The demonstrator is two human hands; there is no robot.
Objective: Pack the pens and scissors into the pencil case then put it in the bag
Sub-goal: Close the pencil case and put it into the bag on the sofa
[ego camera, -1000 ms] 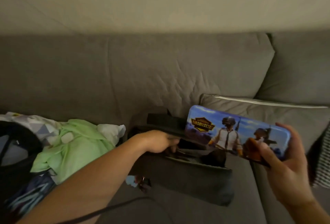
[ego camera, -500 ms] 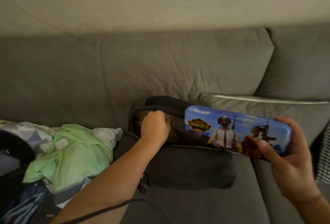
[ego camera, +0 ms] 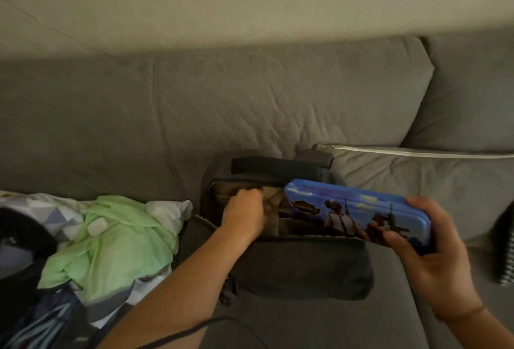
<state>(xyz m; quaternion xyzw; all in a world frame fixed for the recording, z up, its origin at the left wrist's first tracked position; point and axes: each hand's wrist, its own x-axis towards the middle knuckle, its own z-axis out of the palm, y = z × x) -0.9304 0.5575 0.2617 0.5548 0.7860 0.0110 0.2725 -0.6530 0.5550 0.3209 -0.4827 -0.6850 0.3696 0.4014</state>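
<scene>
A dark grey bag (ego camera: 300, 268) lies on the grey sofa seat with its top opening pulled wide, and a tan lining shows inside. My left hand (ego camera: 246, 212) is closed on the lining or rim at the back of that opening. My right hand (ego camera: 425, 254) grips the right end of the closed blue pencil case (ego camera: 347, 209), which has printed game figures on its lid. The case is held nearly level, and its left end is over the bag's opening. Pens and scissors are not visible.
A heap of green and white clothes (ego camera: 111, 240) lies on the seat left of the bag. A grey cushion (ego camera: 434, 181) with a white zip sits behind the case. A dark object (ego camera: 19, 240) is at the far left and a black cable (ego camera: 222, 323) runs below my left arm.
The bag's opening has been spread wider by my left hand, showing the tan lining. The pencil case has stayed in my right hand, with its left end now nearer the opening.
</scene>
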